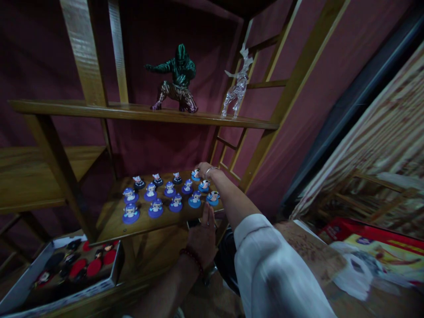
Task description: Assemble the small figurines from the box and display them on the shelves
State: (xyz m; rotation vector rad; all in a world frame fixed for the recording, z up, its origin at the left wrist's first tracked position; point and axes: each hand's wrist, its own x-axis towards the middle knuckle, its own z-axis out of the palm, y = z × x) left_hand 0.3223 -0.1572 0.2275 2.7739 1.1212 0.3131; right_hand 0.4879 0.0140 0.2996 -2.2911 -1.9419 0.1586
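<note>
Several small figurines on round bases stand in rows on a lower wooden shelf [109, 227]. At the back right, my right hand [206, 170] reaches in with bent fingers closed on a small blue-based figurine [195, 176]. My left hand [201, 238] is lower, fingers stretched out, their tips close to the front-right blue-based figurine [213, 198]; whether they touch it is unclear. Between the hands stands another blue-based figurine [203, 186]. Figurines on purple bases [155, 207] fill the middle and left, and black-based ones [157, 179] line the back.
Above, a shelf [132, 112] bears a green crouching gorilla-like statue [180, 79] and a clear deer-like figure [237, 86]. A wooden post [59, 176] bounds the left. An open box [114, 276] of red- and black-based figurines sits lower left; a plastic bag [354, 269] lies right.
</note>
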